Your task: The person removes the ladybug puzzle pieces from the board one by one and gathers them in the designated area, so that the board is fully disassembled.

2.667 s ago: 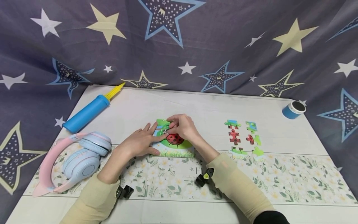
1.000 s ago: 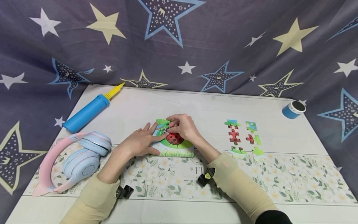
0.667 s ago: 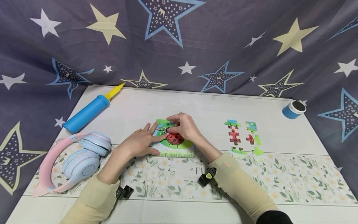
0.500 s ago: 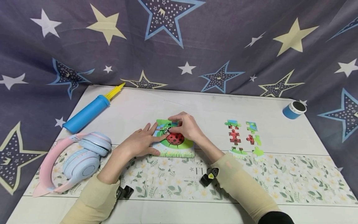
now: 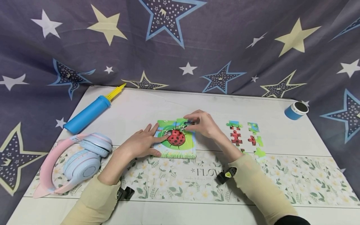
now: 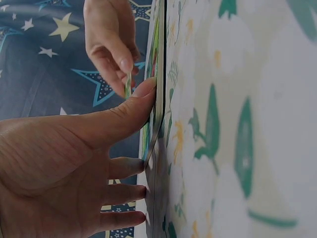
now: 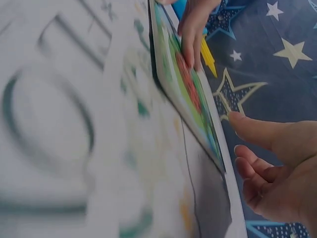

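Note:
A ladybug puzzle board (image 5: pixel 174 155) lies flat near the table's middle. My left hand (image 5: pixel 140 142) rests on its left side with fingers spread, one finger reaching onto the printed ladybug. In the left wrist view, the left thumb (image 6: pixel 133 101) lies on the board's near edge. My right hand (image 5: pixel 205 125) is over the upper right of the board and pinches a small green puzzle piece (image 5: pixel 182 125) between thumb and fingers. That piece shows as a thin green edge (image 6: pixel 128 85) in the left wrist view. The fingers partly hide its picture.
Several loose puzzle pieces (image 5: pixel 236 137) lie in two columns to the right. Pink and blue headphones (image 5: pixel 84 165) lie at the left, below a blue hand pump (image 5: pixel 87 114) with a yellow nozzle. A blue jar (image 5: pixel 293 112) stands at the back right. Starry cloth (image 5: pixel 197 31) hangs behind.
My right hand has moved to the right and slightly up with the puzzle piece, showing more of the ladybug's upper part. The left hand has stayed in place.

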Motion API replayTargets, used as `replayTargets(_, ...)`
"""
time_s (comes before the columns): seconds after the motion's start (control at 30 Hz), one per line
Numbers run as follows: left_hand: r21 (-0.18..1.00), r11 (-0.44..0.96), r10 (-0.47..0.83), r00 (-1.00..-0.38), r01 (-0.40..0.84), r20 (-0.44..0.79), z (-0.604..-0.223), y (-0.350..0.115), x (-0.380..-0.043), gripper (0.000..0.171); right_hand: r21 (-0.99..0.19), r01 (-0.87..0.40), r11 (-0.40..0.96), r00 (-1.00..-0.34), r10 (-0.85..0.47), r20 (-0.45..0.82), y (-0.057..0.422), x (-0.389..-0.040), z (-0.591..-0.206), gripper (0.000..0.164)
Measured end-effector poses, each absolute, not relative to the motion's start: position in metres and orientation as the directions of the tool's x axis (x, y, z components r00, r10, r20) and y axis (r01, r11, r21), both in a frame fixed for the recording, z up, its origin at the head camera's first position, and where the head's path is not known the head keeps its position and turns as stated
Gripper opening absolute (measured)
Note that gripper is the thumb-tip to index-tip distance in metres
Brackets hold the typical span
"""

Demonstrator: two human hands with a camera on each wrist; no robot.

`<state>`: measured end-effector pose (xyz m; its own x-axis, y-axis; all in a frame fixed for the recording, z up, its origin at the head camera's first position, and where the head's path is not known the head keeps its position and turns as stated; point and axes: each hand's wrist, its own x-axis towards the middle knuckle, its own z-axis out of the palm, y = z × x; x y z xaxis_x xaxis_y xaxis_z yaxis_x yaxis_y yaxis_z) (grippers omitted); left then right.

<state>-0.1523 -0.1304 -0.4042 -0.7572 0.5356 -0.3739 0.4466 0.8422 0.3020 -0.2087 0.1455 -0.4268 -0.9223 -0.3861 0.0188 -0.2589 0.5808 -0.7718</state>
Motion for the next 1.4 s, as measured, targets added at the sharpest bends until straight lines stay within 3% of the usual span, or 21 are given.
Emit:
replayTargets(0.67,0.316,0.843,0.532,-0.762,0.436,-0.369,-0.404,-0.131,-0.152,0.074,-0.737,-0.218,0.640,-0.941,-0.339,-0.016,0.221,-0.218,-0.427,0.045)
replayTargets(1.4,0.326,0.845,0.528,-0.761,0.425,-0.377,-0.404,-0.132,-0.152,0.074,-0.679,-0.273,0.681,-0.913,-0.406,-0.039,0.273,-0.229,-0.430,0.044)
